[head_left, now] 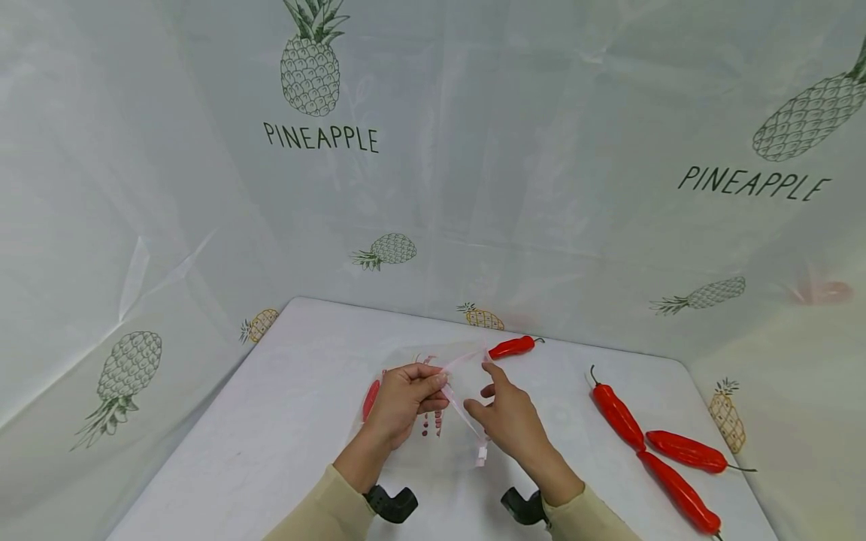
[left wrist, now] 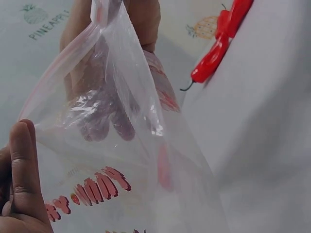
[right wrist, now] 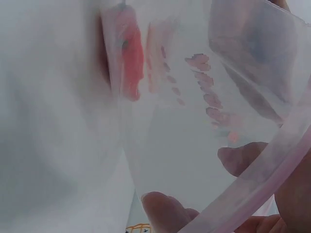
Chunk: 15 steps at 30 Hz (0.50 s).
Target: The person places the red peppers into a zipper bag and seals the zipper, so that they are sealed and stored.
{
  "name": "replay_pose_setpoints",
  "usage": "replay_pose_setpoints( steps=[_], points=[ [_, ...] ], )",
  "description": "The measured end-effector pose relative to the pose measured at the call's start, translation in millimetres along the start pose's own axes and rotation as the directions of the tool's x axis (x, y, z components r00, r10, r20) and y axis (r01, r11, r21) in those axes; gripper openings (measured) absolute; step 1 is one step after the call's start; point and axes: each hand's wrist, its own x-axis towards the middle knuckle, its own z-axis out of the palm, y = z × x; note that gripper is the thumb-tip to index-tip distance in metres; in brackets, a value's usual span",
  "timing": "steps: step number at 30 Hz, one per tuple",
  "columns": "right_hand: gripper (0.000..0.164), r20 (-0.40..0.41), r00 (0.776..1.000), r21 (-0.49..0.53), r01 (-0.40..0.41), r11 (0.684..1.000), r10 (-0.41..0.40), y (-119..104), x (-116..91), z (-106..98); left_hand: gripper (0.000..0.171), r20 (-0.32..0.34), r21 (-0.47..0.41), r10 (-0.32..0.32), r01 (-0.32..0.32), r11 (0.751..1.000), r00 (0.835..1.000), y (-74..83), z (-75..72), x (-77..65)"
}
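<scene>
Head view: a clear plastic bag with red printed lettering (head_left: 438, 451) is held between the two hands, above a white tabletop (head_left: 304, 353). Its edge carries a narrow pink strip (head_left: 461, 406), which runs diagonally beside the right hand.

Left hand (head_left: 406, 394): thumb and fingers are clamped on the pink strip. Right hand (head_left: 510, 417): thumb and index finger stand apart, next to the bag's edge; whether the fingertips touch the film cannot be told. Both wrist views show fingers through the film.

A glossy red elongated chili pepper (head_left: 370, 400) shows through the film at the left side of the bag, and again in the right wrist view. A second red pepper (head_left: 512, 347) lies on the tabletop just beyond the bag's far corner, stem pointing right.

Three more red peppers (head_left: 685, 451) lie on the right side of the tabletop, well apart from the hands; two are nearly end to end, the third alongside. A pale curtain printed with pineapples (head_left: 514, 188) stands behind. Each wrist, below a beige sleeve (head_left: 325, 511), carries a black curved device (head_left: 392, 504).
</scene>
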Motion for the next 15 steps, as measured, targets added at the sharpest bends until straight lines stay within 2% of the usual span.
replay_pose_setpoints(
  steps=[15],
  points=[
    [0.069,-0.026,1.0,0.062,0.008,0.998,-0.007,3.0,-1.1,-4.0,0.027,-0.007,0.035,0.01,-0.01,0.999,1.0,-4.8,1.8,0.4]
  ],
)
